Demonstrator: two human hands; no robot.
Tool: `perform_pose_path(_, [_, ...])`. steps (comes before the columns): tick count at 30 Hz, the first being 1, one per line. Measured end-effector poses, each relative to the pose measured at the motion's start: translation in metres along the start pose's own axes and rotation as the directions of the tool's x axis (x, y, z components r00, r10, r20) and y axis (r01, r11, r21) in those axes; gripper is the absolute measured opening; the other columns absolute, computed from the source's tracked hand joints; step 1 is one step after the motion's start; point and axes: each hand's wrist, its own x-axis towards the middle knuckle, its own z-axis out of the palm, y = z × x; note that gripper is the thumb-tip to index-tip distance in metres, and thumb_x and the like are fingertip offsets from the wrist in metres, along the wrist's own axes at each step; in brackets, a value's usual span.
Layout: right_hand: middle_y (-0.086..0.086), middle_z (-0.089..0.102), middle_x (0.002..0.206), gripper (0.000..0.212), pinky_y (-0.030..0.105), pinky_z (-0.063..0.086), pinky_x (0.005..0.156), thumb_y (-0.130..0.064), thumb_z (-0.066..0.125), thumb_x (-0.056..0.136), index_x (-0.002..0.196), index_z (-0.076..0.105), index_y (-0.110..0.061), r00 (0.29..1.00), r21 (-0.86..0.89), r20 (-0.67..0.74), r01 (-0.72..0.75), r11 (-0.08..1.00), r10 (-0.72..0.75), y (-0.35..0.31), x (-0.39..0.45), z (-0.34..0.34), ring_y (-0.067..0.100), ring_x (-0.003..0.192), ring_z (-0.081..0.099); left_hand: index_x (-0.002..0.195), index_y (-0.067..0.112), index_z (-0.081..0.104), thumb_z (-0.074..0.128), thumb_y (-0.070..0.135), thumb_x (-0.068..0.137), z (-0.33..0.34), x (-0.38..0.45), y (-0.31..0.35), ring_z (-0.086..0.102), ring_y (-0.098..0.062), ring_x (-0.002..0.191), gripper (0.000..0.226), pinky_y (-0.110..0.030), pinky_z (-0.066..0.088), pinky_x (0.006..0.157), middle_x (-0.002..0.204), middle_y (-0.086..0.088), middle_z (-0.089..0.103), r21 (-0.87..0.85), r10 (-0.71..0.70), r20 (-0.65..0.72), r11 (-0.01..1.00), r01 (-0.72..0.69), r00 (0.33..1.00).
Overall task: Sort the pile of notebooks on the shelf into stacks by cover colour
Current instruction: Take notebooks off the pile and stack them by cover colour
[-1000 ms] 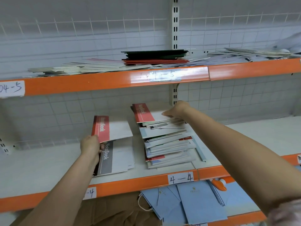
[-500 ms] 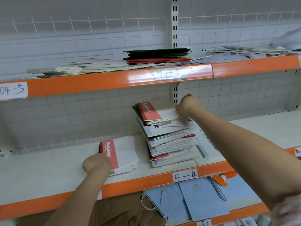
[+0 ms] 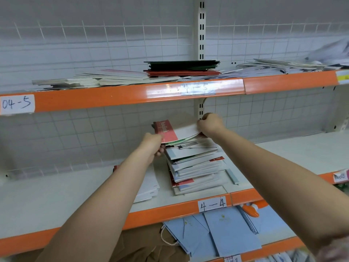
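Note:
A tall, uneven pile of notebooks point(image 3: 194, 167) stands on the middle shelf point(image 3: 56, 195). Its top notebook point(image 3: 175, 130) has a red band and a white cover and is lifted at an angle off the pile. My right hand point(image 3: 209, 123) pinches its far right edge. My left hand point(image 3: 154, 144) grips its near left edge at the red band. A low stack of red-and-white notebooks point(image 3: 149, 188) lies to the left of the pile, mostly hidden behind my left forearm.
The upper shelf point(image 3: 113, 95) carries spread white notebooks and a dark green and red stack point(image 3: 181, 68). The lower shelf holds light blue paper bags point(image 3: 222, 233), brown paper and an orange object point(image 3: 250, 209). Wire grid backs the shelves. A white upright post point(image 3: 201, 35) stands behind.
My left hand left the low stack on the left, rose and took the top notebook's left edge. My right hand has lifted that notebook's right edge higher off the pile.

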Motion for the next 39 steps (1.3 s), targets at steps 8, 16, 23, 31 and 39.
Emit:
perform_pose_path(8, [0.018, 0.055, 0.087, 0.014, 0.044, 0.053, 0.078, -0.001, 0.04, 0.091, 0.08, 0.048, -0.002, 0.993, 0.073, 0.033, -0.115, 0.991, 0.113, 0.0, -0.001, 0.001, 0.031, 0.081, 0.059, 0.078, 0.01, 0.052, 0.035, 0.003, 0.098, -0.06, 0.006, -0.035, 0.061, -0.013, 0.039, 0.027, -0.015, 0.041, 0.035, 0.076, -0.012, 0.063, -0.365, -0.003, -0.235, 0.927, -0.085, 0.972])
perform_pose_path(16, [0.009, 0.047, 0.076, 0.022, 0.026, 0.047, 0.042, -0.002, 0.037, 0.093, 0.073, 0.039, -0.012, 0.991, 0.084, 0.053, -0.124, 0.989, 0.12, 0.001, -0.002, 0.001, 0.024, 0.06, 0.054, 0.093, -0.003, 0.059, 0.038, -0.001, 0.089, -0.122, 0.012, -0.119, 0.055, -0.028, 0.056, 0.022, -0.022, 0.039, 0.041, 0.094, -0.028, 0.066, 0.081, -0.082, -0.433, 0.988, 0.129, 0.898])
perform_pose_path(23, [0.016, 0.056, 0.077, 0.017, 0.032, 0.045, 0.058, -0.002, 0.041, 0.09, 0.074, 0.048, -0.005, 0.998, -0.068, 0.023, -0.052, 0.996, 0.054, -0.004, -0.009, 0.001, 0.027, 0.069, 0.056, 0.111, 0.016, 0.055, 0.053, 0.036, 0.092, -0.103, 0.004, -0.142, 0.063, -0.019, 0.087, 0.028, -0.027, 0.043, 0.061, 0.104, -0.003, 0.064, 0.857, -0.026, -0.383, 0.364, 0.365, 0.924])
perform_pose_path(31, [0.012, 0.054, 0.084, 0.005, 0.028, 0.057, 0.059, -0.002, 0.04, 0.098, 0.103, 0.043, -0.003, 0.974, 0.286, 0.197, -0.163, 0.944, 0.109, -0.027, -0.029, 0.01, 0.02, 0.053, 0.062, 0.09, 0.009, 0.063, 0.044, 0.058, 0.092, -0.075, -0.005, -0.045, 0.061, -0.022, 0.059, 0.052, -0.03, 0.045, 0.06, 0.072, -0.007, 0.064, 0.201, 0.075, -0.085, 0.978, -0.057, 0.994])
perform_pose_path(39, [0.012, 0.063, 0.078, 0.025, 0.035, 0.057, 0.063, -0.026, 0.056, 0.094, 0.087, 0.063, -0.003, 0.989, -0.134, 0.125, 0.102, 0.986, -0.085, -0.026, -0.02, 0.014, 0.019, 0.06, 0.055, 0.112, 0.009, 0.049, 0.042, 0.005, 0.096, -0.064, 0.0, -0.013, 0.062, -0.022, 0.077, 0.019, -0.032, 0.052, 0.061, 0.098, -0.013, 0.062, -0.378, 0.046, -0.15, 0.92, -0.1, 0.988])
